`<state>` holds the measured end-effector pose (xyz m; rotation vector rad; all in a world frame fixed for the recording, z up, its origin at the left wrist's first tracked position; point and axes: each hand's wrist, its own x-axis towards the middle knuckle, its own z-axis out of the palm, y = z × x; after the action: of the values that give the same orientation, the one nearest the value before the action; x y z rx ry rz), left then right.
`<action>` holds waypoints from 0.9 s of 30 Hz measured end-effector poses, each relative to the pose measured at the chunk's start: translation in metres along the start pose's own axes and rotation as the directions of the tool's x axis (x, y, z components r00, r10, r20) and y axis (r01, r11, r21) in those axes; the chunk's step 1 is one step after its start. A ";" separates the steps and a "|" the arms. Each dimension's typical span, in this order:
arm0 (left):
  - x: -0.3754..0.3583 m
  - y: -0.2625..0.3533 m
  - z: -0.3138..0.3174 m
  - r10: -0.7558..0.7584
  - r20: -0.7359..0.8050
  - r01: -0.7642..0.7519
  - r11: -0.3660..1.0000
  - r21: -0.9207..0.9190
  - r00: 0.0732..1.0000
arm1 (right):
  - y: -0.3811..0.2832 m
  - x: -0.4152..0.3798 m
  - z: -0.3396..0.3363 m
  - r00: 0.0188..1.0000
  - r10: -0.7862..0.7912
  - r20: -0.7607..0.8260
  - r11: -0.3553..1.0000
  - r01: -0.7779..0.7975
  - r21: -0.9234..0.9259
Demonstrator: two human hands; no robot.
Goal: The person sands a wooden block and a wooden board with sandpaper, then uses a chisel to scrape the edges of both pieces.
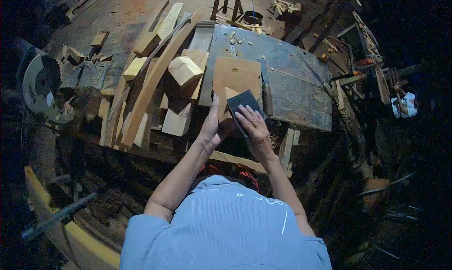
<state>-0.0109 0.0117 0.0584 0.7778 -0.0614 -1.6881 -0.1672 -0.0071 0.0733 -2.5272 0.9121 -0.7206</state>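
My left hand (211, 125) grips the left side of a light brown wooden block (225, 96), with its fingers straight along the edge. My right hand (255, 128) presses a dark, flat rectangular sheet that looks like sandpaper (241, 100) against the block's right side. The fingers lie over the sheet and hide part of it. Beneath and behind the block is a flat brown board (235, 72) with a small dark mark. A tool with a dark handle (267, 99) and flat blade lies just right of the board.
The worn workbench (296, 88) extends to the right. Long wooden strips (160, 77) and pale wood blocks (185, 70) are piled on the left. Farther left stands a circular saw blade (46, 79). Wood chips (235, 38) lie at the bench's far side.
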 end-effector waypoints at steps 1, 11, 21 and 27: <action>0.003 -0.001 -0.005 0.010 0.035 -0.010 1.000 -0.013 0.999 | -0.002 0.000 0.000 1.000 -0.003 0.002 1.000 0.003 0.003; 0.001 -0.005 -0.008 -0.024 0.128 0.027 0.999 -0.024 0.992 | 0.014 -0.002 -0.005 0.997 -0.048 0.054 0.997 0.045 0.056; 0.013 -0.001 -0.020 -0.117 0.182 0.112 0.993 0.040 0.976 | 0.007 -0.001 0.003 0.999 -0.044 0.000 0.998 0.044 0.053; -0.012 0.000 0.005 -0.149 0.055 0.144 0.986 0.082 0.987 | 0.015 0.000 -0.011 0.978 0.202 -0.049 0.943 -0.180 0.279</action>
<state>-0.0133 0.0205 0.0678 0.8045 -0.1153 -1.8587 -0.1808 -0.0196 0.0749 -2.1498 0.9928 -0.8251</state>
